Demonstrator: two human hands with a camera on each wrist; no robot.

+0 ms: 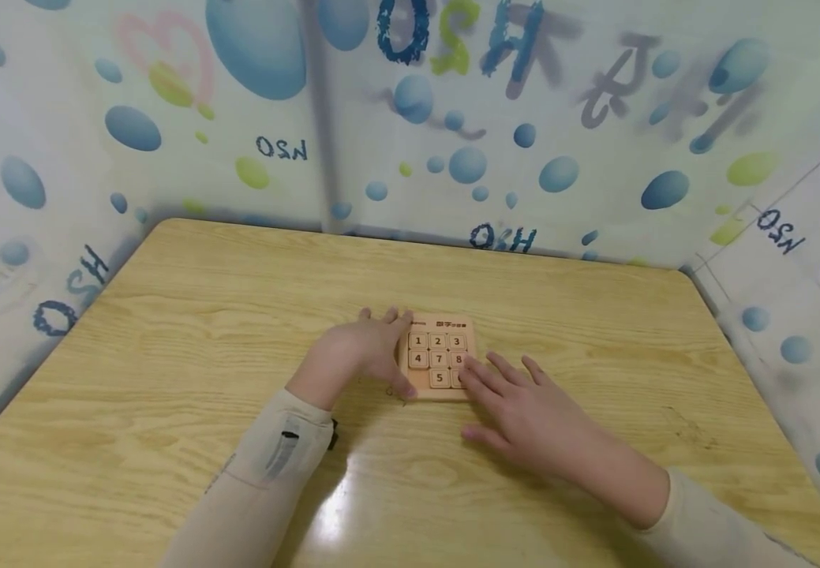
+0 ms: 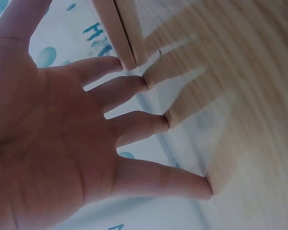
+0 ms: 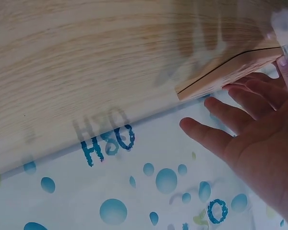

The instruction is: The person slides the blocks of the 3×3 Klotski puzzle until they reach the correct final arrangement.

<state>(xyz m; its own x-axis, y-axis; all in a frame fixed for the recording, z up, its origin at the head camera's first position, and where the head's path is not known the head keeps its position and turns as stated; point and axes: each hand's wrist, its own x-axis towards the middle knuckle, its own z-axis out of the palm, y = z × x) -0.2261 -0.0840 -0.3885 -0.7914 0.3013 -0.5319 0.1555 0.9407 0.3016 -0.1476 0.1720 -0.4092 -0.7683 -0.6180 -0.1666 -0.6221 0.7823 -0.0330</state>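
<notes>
A wooden number sliding puzzle (image 1: 441,394) lies flat on the table. Its rows read 1, 2, 3, then 4, 7, 8; below come a gap at the left, the 5 tile (image 1: 439,378) and a tile mostly covered by fingers. At the puzzle's left side is my left hand (image 1: 365,351), thumb by the lower corner and index finger by the upper one. The left wrist view shows its straight, spread fingers, several tips on the table, one against the puzzle's edge (image 2: 113,31). My right hand (image 1: 533,414) reaches in from the right, extended fingertips over the lower-right tiles.
The puzzle sits near the middle of a wood-grain table (image 1: 204,315) with rounded far corners. A patterned sheet (image 1: 381,118) with blue drops and lettering hangs behind the table and along both sides.
</notes>
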